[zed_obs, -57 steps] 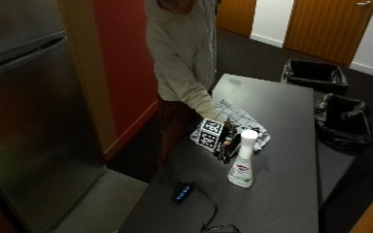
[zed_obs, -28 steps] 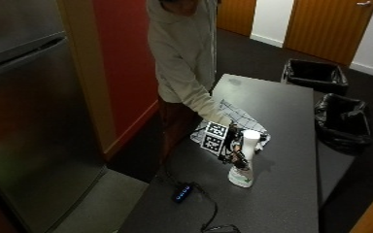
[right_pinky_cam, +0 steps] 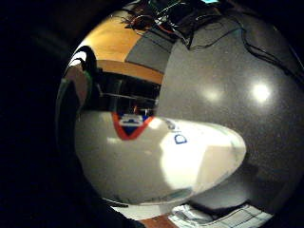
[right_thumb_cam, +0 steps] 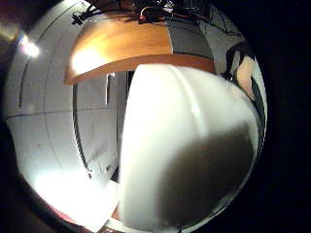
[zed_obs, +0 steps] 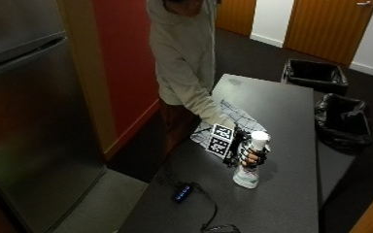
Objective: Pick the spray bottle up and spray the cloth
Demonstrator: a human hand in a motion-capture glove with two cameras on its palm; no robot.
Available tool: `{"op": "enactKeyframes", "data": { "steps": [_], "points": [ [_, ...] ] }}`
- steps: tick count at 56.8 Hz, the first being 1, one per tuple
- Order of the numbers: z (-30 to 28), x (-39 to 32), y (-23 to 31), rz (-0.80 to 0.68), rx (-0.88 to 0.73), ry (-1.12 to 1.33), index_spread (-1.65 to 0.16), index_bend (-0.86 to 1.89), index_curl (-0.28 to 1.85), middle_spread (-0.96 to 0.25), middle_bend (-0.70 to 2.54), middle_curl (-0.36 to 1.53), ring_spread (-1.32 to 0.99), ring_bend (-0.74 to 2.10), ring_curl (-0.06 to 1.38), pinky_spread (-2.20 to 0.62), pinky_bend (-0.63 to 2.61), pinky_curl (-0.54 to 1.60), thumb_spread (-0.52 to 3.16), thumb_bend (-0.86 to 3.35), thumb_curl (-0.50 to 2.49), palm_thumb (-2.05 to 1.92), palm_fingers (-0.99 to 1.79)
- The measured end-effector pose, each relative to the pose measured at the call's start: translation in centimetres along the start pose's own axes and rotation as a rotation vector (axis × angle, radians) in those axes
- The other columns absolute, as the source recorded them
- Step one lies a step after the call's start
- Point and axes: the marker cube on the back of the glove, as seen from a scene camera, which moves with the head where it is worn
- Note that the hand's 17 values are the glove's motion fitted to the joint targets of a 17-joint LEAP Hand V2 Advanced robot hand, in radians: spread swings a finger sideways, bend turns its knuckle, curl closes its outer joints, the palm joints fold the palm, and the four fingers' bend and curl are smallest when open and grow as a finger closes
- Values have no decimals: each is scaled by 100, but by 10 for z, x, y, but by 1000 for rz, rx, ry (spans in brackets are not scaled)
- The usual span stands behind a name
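The gloved right hand point(zed_obs: 249, 153) has its fingers curled around the spray bottle point(zed_obs: 248, 165). The bottle stands upright on the table point(zed_obs: 283, 204), just beside the cloth point(zed_obs: 233, 114).

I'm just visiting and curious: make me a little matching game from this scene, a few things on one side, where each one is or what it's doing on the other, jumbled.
Things:
1. spray bottle
2. cloth
3. gloved right hand
4. bins

Places or states:
A. on the floor beyond the table
B. lying flat on the table, checked pattern
C. wrapped round the bottle's neck
D. standing upright on the table

Pairs: 1-D, 2-B, 3-C, 4-A
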Motion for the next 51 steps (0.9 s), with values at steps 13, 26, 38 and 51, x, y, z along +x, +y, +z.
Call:
{"op": "enactKeyframes", "data": {
  "steps": [13, 26, 38, 51],
  "points": [
    [13, -8, 1, -45, -115, 22, -22, 28, 47, -16, 43, 48, -20, 49, 42, -18, 20, 35, 22, -2, 64, 110, 128],
    [10, -41, 4, -131, -208, 74, -21, 32, 52, -16, 47, 50, -20, 51, 45, -23, 21, 37, 7, -3, 69, 110, 131],
    [-1, -93, 2, -293, -430, 250, -21, 33, 54, -15, 50, 51, -19, 53, 46, -24, 21, 38, -1, -3, 71, 110, 132],
    [-10, -155, 24, -629, -742, 586, -21, 35, 55, -15, 52, 51, -18, 53, 47, -25, 23, 39, -6, -3, 72, 109, 133]
  ]
}}
